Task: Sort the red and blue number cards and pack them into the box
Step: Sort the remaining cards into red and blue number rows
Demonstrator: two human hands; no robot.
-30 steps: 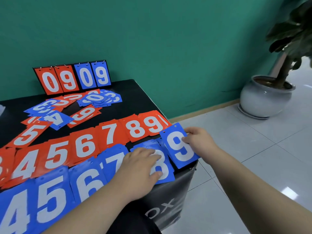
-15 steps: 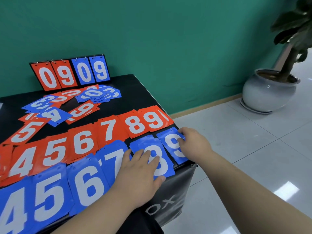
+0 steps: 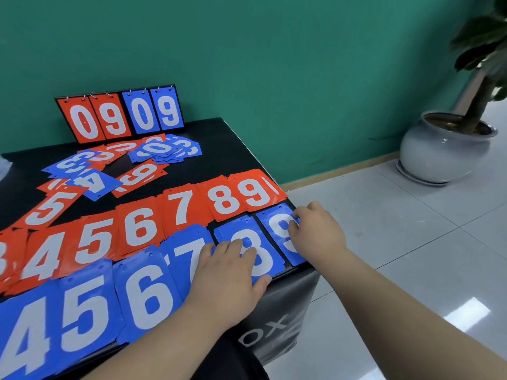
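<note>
The blue 9 card [image 3: 275,215] lies flat at the right end of the blue row, at the near right corner of the black table [image 3: 219,133]. The right hand [image 3: 315,231] grips it, fingers curled over its right edge; the thumb is hidden. The left hand [image 3: 227,275] rests flat, fingers straight and together, on the blue 8 card [image 3: 264,260] and the blue 7 card [image 3: 183,250]. The red row [image 3: 142,226] runs just behind. Loose cards [image 3: 164,150] and a scoreboard stand [image 3: 120,113] occupy the far side.
</note>
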